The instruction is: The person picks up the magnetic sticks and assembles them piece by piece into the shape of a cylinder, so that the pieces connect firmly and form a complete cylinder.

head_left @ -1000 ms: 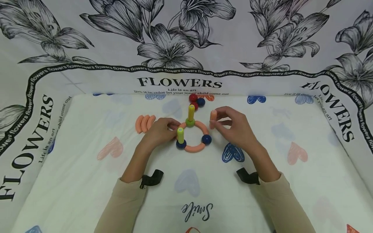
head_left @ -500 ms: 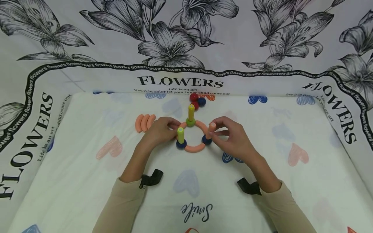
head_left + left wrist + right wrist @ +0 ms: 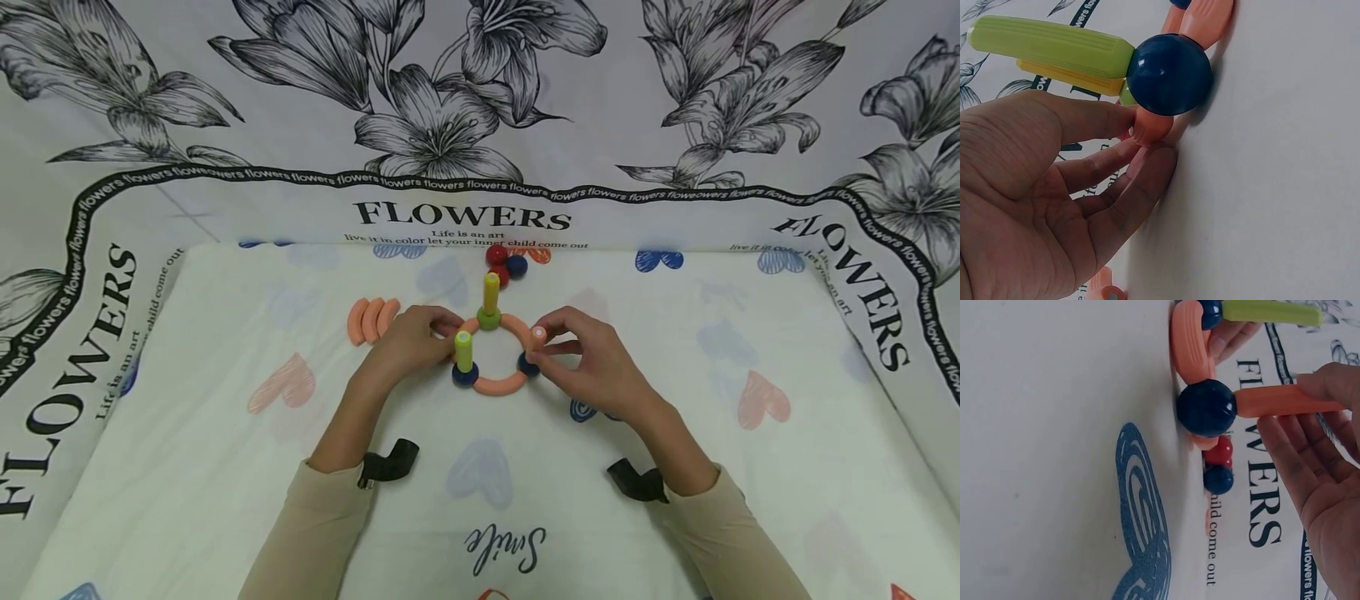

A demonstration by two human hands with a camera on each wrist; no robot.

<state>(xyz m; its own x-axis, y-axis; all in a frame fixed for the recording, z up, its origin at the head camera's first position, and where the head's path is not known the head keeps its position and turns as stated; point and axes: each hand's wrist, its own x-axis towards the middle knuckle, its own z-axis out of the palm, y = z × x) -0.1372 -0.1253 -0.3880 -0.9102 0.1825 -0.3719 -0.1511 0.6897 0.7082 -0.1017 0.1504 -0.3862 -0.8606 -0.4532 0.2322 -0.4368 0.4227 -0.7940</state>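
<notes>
On the cloth, left to right: we found three spare orange curved pieces (image 3: 372, 318), then our left hand (image 3: 408, 340), the ring (image 3: 497, 385), and our right hand (image 3: 592, 360).
Left hand: our fingers (image 3: 1124, 181) were curled against an orange arc of the ring beside the near dark blue ball (image 3: 1169, 74), steadying it; the grip was closed on that arc.
Near post: a lime green stick (image 3: 464, 350) stood upright on that ball.
Far post: a yellow stick (image 3: 491, 292) stood on a green ball (image 3: 489, 317) at the back of the ring.
Right hand: we pinched the orange stick (image 3: 1285, 400) at its upper end, its lower end touching the right-hand dark blue ball (image 3: 1206, 407).
Risk, stick: we judged the orange stick could lean or snap off sideways if released before it seated squarely.
Risk, ring: we thought too hard a push might roll the ball out and break the arcs apart, toppling both posts.
Risk, left side: we judged that slackening the steadying fingers would let the ring slide on the cloth.
Look of the stick: short, ribbed, matte orange, round-ended.
Behind: loose red and blue balls (image 3: 506, 265) lay near the back edge.
</notes>
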